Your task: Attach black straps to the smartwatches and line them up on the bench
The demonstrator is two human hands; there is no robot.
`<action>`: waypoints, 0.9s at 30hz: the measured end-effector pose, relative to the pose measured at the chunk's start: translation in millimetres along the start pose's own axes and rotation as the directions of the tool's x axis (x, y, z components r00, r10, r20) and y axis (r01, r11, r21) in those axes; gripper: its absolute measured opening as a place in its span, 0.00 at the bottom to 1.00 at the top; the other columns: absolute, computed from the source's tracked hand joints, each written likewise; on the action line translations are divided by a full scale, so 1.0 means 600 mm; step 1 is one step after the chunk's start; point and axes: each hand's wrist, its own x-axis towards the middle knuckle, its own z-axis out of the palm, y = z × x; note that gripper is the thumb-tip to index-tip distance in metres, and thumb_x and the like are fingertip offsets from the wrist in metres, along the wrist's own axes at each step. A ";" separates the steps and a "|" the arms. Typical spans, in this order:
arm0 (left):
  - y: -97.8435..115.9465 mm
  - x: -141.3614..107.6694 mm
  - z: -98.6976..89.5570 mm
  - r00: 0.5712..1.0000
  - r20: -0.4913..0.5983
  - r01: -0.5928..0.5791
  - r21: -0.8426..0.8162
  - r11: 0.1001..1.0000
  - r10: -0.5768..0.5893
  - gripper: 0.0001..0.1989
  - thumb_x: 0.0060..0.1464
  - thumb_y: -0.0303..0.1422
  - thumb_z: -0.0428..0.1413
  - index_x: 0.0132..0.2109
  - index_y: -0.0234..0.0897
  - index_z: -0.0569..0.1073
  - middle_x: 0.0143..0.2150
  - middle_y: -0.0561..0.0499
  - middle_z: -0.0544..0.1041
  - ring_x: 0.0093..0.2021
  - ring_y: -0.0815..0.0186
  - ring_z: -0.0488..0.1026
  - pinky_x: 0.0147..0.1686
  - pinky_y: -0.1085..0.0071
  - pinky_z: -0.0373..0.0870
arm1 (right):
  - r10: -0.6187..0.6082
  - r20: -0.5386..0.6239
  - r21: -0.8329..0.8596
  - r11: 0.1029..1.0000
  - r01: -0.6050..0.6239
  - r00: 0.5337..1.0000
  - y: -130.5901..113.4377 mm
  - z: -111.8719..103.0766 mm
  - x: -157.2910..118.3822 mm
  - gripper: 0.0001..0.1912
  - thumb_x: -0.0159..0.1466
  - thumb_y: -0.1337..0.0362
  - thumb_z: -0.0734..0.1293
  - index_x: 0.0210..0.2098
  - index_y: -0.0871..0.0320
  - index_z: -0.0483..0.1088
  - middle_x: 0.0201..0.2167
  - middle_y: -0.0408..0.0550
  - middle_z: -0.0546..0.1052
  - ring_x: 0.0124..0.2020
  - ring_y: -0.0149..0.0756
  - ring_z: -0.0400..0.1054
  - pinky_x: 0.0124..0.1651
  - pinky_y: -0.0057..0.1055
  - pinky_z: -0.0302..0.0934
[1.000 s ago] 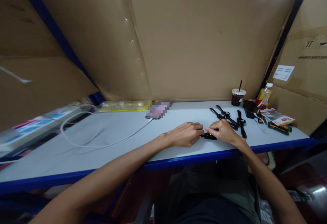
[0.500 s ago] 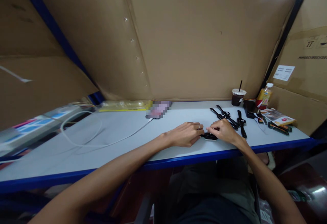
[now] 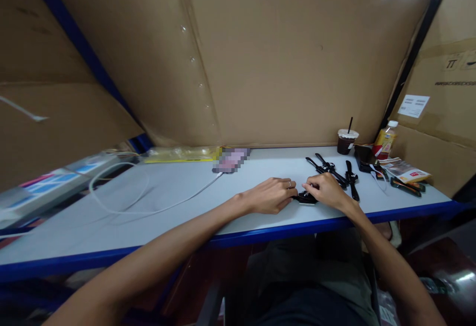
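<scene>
I have the left hand (image 3: 274, 196) closed over the left end of a black spokeshave (image 3: 307, 197), as far as I can recognise this small tool. It lies low at the table (image 3: 277, 164), to the left of the plastic cup (image 3: 345, 143) and nearer to the person. The left fingers are bent together, with a ring on one of them, and their tips are hidden from me. My right hand (image 3: 324, 188) is at the other end of the tool. Its fingers are curled and the thumb points inward over the black body; I cannot tell if they grip it or only touch it.

In front of the cup, a little to its left, I see more black spokeshaves (image 3: 328, 167) lying crossed, partly behind the right hand. Another single spokeshave (image 3: 351, 180) lies apart, almost straight in front of the cup. To the right of the cup there are an open black box (image 3: 365, 156), a drink bottle (image 3: 385, 140) standing upright and a flat packet (image 3: 408, 170). Far to the left of the cup lies a phone (image 3: 230, 160) with a white cable (image 3: 193, 197) connected.
</scene>
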 end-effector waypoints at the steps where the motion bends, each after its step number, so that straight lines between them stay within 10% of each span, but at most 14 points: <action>1: 0.000 0.000 0.000 1.000 -0.001 0.000 -0.008 1.000 0.000 0.09 0.64 0.27 0.51 0.47 0.36 0.74 0.42 0.46 0.76 0.42 0.60 0.74 0.40 0.65 0.69 | 0.004 0.002 -0.002 1.000 -0.004 1.000 -0.001 0.001 0.000 0.20 0.68 0.60 0.63 0.21 0.58 0.68 0.17 0.40 0.65 0.21 0.28 0.52 0.30 0.29 0.43; 8: -0.001 0.000 0.000 1.000 0.011 0.008 -0.027 1.000 -0.008 0.08 0.64 0.28 0.51 0.47 0.36 0.73 0.42 0.46 0.76 0.42 0.59 0.74 0.39 0.65 0.68 | 0.034 0.059 0.048 0.998 -0.037 0.998 -0.001 -0.017 0.003 0.16 0.67 0.60 0.65 0.24 0.58 0.72 0.20 0.41 0.70 0.24 0.29 0.57 0.32 0.28 0.48; 15: -0.004 0.000 0.003 0.997 0.044 0.073 -0.044 0.996 -0.071 0.10 0.69 0.37 0.49 0.50 0.36 0.68 0.42 0.46 0.77 0.38 0.61 0.74 0.37 0.66 0.67 | 0.096 0.424 -0.103 0.993 -0.057 0.901 0.012 -0.096 -0.028 0.18 0.59 0.62 0.73 0.49 0.55 0.78 0.41 0.48 0.80 0.41 0.40 0.71 0.42 0.31 0.57; 27: -0.004 0.000 0.011 0.998 0.055 0.021 -0.005 1.000 -0.021 0.13 0.72 0.38 0.42 0.50 0.38 0.67 0.41 0.47 0.75 0.37 0.63 0.72 0.35 0.67 0.66 | 0.063 0.463 -0.067 0.997 -0.036 0.884 0.006 -0.079 -0.017 0.10 0.58 0.70 0.70 0.40 0.57 0.78 0.32 0.43 0.75 0.33 0.33 0.64 0.37 0.28 0.52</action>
